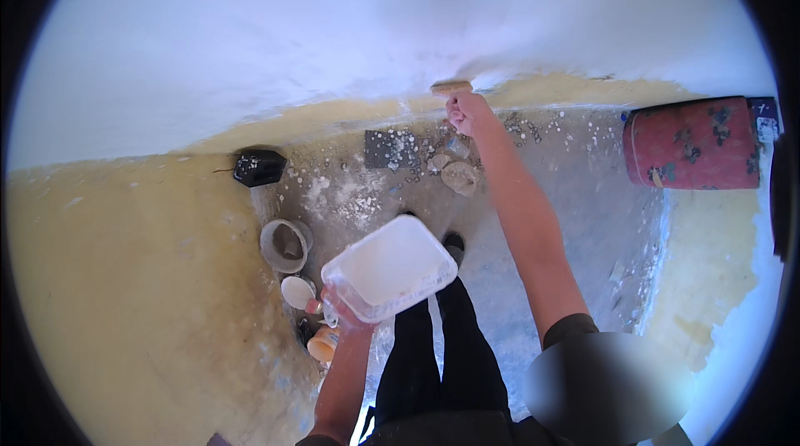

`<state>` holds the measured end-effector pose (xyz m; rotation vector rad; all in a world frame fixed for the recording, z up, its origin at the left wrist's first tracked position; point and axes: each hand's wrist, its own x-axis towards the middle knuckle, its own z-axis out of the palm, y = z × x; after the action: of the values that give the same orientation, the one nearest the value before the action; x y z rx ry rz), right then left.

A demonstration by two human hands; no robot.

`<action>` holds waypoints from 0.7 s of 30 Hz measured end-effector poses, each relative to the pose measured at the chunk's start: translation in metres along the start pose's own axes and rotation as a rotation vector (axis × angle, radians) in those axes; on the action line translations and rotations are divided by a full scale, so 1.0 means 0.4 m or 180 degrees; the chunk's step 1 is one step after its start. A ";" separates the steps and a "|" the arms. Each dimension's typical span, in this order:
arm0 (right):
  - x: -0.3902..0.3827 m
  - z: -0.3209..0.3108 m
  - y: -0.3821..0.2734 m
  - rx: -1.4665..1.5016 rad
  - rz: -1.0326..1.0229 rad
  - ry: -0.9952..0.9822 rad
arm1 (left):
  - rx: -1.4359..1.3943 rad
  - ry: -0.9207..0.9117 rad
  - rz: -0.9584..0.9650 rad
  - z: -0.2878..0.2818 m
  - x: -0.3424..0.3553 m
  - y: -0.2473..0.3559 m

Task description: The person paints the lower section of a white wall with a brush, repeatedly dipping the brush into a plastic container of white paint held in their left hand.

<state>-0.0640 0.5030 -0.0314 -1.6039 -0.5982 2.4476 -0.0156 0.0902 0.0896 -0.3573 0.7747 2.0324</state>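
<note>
Plainly, the flat tool point(451, 88) is at the lower part of the front wall point(400, 21), close to where the white coat meets a bare yellow strip point(333, 119). Judging by that coat, most of this wall in view is covered, though it looks uneven, with duller, greyish patches low down; the uncovered part seems to be the strip along the foot, narrow in the middle and running on to both sides. The side wall at left point(125, 279) is yellow nearly throughout, and the one at right shows both yellow and white. The tool lies just beyond the right hand point(467, 113), whose fingers are closed around its near side, the arm stretched forward; whether its edge touches the wall, I cannot tell. Nearer the body, the left hand point(350, 313) holds a white tub point(400, 306) by its near left corner, the tub tilted and its inside pale; how full it is can't be made out. Farther out, on the floor point(542, 213) spattered with white, a bucket point(268, 244) and an orange pot point(323, 344) stand by the left wall, a black container point(260, 167) sits in the corner, and a red patterned roll point(696, 144) lies well apart at right.
</note>
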 end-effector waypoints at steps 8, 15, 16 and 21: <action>-0.618 0.065 -0.081 -0.0855 -0.1202 -0.0280 | 0.0136 -0.0023 0.0019 0.066 0.059 -0.044; -1.017 -0.027 0.062 -0.4781 -0.3520 0.0014 | 0.0076 -0.0312 0.0121 0.182 0.145 -0.096; -1.037 -0.030 0.094 -0.4943 -0.3473 0.0126 | 0.0049 -0.0281 0.0113 0.192 0.151 -0.104; -1.048 -0.057 0.183 -0.5587 -0.2963 0.0666 | -0.0130 -0.0660 -0.0004 0.280 0.148 -0.129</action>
<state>0.1369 0.2993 0.2846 -1.0810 -2.9031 0.6897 0.0000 0.2217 0.1240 -0.1664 0.6057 2.0479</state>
